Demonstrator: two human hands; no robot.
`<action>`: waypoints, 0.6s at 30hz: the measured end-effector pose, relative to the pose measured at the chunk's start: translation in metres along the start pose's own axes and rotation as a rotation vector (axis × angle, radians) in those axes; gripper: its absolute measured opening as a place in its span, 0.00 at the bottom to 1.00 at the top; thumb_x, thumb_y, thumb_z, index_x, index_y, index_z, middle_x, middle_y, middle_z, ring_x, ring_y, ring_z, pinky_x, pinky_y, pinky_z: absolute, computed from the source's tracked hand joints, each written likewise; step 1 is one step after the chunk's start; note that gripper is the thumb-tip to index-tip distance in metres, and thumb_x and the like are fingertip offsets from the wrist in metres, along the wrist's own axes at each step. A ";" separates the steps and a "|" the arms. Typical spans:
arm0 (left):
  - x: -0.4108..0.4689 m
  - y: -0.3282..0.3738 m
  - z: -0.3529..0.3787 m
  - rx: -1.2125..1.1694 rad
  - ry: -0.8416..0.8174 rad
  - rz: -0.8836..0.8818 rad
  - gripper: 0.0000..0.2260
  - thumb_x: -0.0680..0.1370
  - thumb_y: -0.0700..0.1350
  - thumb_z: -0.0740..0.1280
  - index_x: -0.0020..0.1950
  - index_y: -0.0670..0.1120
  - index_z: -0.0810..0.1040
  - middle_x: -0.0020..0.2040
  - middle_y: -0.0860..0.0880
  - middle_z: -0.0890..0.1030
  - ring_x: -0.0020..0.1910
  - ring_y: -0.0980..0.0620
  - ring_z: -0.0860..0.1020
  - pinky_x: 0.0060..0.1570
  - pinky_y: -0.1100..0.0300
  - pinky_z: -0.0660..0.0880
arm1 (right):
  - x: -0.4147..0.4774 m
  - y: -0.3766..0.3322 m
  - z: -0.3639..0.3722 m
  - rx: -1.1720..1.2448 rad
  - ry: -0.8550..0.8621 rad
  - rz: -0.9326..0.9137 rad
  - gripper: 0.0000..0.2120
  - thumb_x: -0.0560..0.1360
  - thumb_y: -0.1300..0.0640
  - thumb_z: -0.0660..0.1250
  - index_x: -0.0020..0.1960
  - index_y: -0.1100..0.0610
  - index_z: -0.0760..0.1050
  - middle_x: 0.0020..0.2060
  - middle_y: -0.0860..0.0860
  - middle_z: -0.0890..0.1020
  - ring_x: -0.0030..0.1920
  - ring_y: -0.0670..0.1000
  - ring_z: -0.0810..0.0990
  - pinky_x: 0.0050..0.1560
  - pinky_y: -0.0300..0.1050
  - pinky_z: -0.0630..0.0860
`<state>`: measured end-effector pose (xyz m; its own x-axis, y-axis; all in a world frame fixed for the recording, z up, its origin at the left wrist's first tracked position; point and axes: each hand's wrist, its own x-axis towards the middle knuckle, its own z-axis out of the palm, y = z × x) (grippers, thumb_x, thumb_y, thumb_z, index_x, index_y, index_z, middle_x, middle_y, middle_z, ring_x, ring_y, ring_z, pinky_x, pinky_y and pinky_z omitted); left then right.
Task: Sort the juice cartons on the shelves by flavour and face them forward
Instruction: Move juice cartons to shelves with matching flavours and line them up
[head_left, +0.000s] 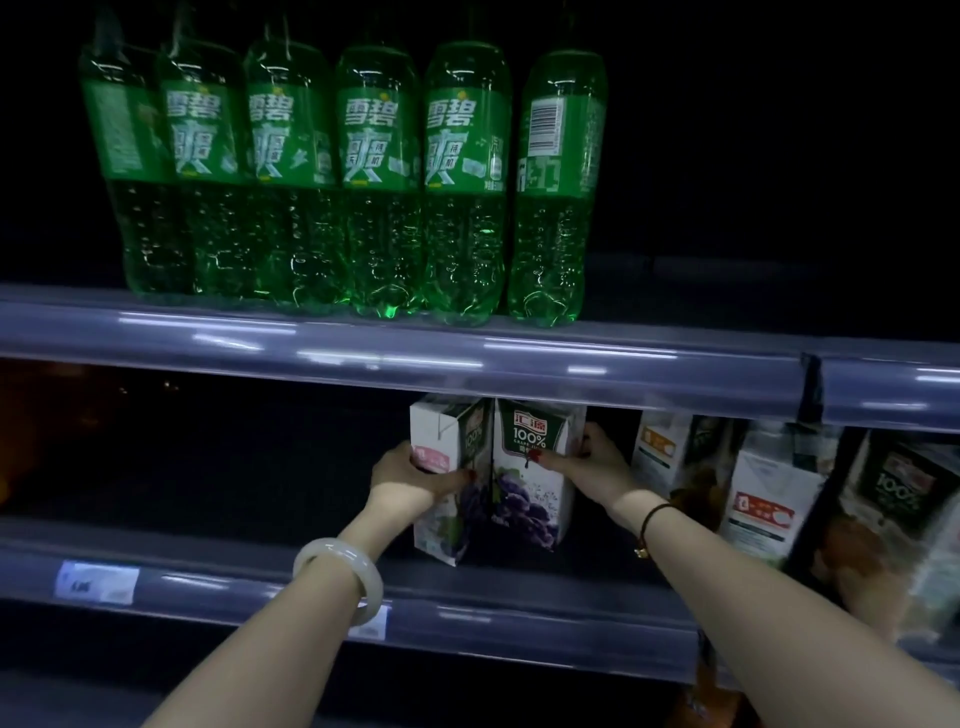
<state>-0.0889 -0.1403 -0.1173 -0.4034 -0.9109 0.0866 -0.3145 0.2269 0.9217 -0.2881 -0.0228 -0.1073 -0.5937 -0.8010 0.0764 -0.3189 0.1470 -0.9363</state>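
Two white grape juice cartons stand side by side on the lower shelf (519, 618). My left hand (410, 478) grips the left grape carton (449, 441), which is turned so its white side panel faces out. My right hand (589, 467) holds the right grape carton (530, 499), whose front with purple grapes and "100%" faces forward. To the right stand several other cartons: one angled with an orange label (670, 457), one showing a white side with a red label (763, 499), and a dark-fronted "100%" carton (893, 499).
The upper shelf (467, 358) carries a row of green soda bottles (379, 176); the rightmost bottle (556, 182) shows its barcode. The lower shelf left of the grape cartons is dark. A price tag (96, 582) sits on the lower shelf rail.
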 end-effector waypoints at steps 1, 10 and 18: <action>0.000 0.000 -0.001 -0.009 -0.019 -0.003 0.23 0.64 0.47 0.79 0.54 0.43 0.76 0.50 0.48 0.80 0.49 0.49 0.80 0.50 0.58 0.77 | -0.001 0.000 -0.001 -0.010 -0.006 -0.003 0.24 0.67 0.49 0.75 0.57 0.48 0.67 0.51 0.45 0.75 0.46 0.43 0.74 0.41 0.35 0.69; -0.008 -0.009 -0.022 -0.170 -0.211 0.006 0.18 0.61 0.42 0.81 0.47 0.49 0.81 0.43 0.51 0.86 0.44 0.52 0.84 0.43 0.62 0.78 | -0.018 -0.009 -0.017 -0.073 -0.086 0.027 0.23 0.67 0.51 0.76 0.57 0.46 0.69 0.49 0.43 0.77 0.47 0.43 0.76 0.46 0.38 0.73; -0.017 -0.007 -0.040 -0.156 -0.354 -0.015 0.20 0.57 0.45 0.82 0.45 0.50 0.82 0.43 0.52 0.86 0.45 0.52 0.84 0.43 0.62 0.78 | -0.038 -0.012 -0.030 -0.056 -0.235 0.129 0.27 0.66 0.53 0.77 0.63 0.50 0.73 0.58 0.49 0.80 0.60 0.52 0.77 0.63 0.54 0.73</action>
<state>-0.0454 -0.1403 -0.1103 -0.6797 -0.7325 -0.0381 -0.1995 0.1347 0.9706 -0.2839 0.0234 -0.0884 -0.4465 -0.8852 -0.1303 -0.2955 0.2834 -0.9124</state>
